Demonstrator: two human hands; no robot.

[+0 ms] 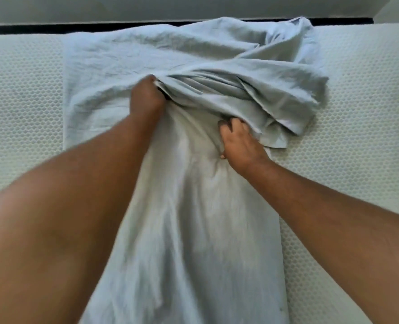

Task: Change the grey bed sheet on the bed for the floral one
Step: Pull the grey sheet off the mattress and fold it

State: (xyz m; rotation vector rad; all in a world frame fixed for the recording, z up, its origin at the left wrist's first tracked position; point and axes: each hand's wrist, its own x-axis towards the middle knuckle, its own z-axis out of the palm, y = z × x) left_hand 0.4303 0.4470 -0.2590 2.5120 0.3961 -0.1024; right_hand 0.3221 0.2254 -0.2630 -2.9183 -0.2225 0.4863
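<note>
- Gripping a gathered bunch of the grey sheet point(189, 206), your left hand point(147, 95) is a closed fist around the folds, about mid-bed.
- Your right hand point(239, 140) sits a little nearer and to the right, fingers curled into the same cloth (the fingertips are buried under a fold).
- The sheet lies heaped down the middle of the bare mattress point(362, 118), from near edge to far edge.
- Honeycomb-textured mattress shows left and right of it, and a pale wall point(194, 5) stands beyond.
</note>
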